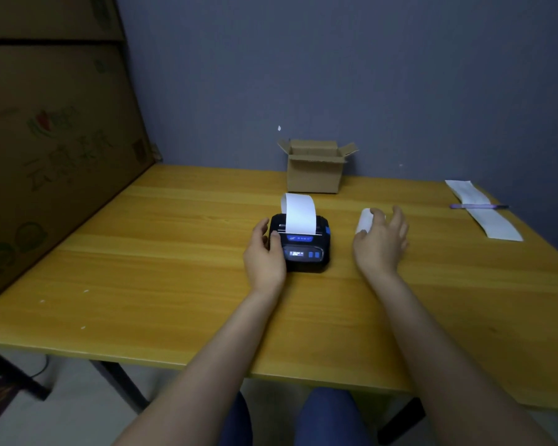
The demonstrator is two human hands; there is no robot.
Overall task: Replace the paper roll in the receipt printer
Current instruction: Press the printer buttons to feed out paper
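A small black receipt printer [305, 249] with a lit display sits mid-table on the wooden table [174, 252]. A white paper strip [299, 214] curls up out of its top slot. My left hand [264, 252] grips the printer's left side, thumb on its top. To the right, a white paper roll [364, 219] lies on the table. My right hand [382, 239] rests over it with spread fingers touching it; whether it grips the roll is unclear.
An open small cardboard box [314, 170] stands behind the printer by the wall. A long paper strip [484, 209] with a purple pen [477, 206] across it lies at the far right. Large cardboard cartons [52, 149] stand at the left.
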